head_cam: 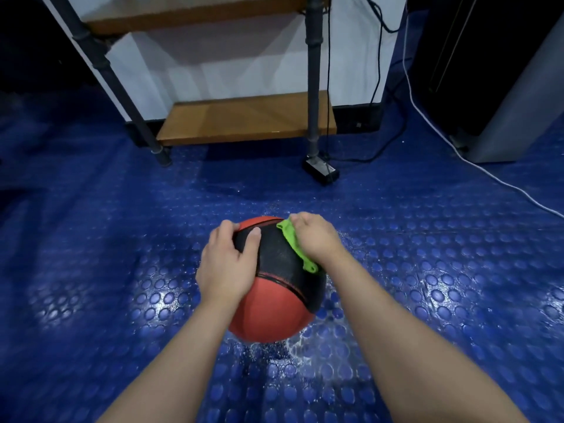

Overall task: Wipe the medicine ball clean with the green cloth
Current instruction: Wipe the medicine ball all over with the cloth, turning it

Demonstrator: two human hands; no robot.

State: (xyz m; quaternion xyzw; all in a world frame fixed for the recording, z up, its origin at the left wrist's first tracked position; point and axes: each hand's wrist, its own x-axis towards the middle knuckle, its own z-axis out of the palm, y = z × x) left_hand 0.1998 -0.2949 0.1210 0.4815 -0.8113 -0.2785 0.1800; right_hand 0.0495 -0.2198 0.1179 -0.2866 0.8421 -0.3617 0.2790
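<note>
1. Medicine ball (pixel 276 303), red and black, sits on the blue studded floor (pixel 427 270).
2. Left hand (pixel 225 264) lies spread flat on ball's left top, fingers wide.
3. Right hand (pixel 314 236) presses the green cloth (pixel 294 244) against ball's upper right side.

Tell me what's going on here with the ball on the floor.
A person is wiping a red and black rubber medicine ball that sits on the blue studded floor mat. The left hand steadies the ball from its left side, while the right hand presses a bright green cloth against its upper right.
</note>
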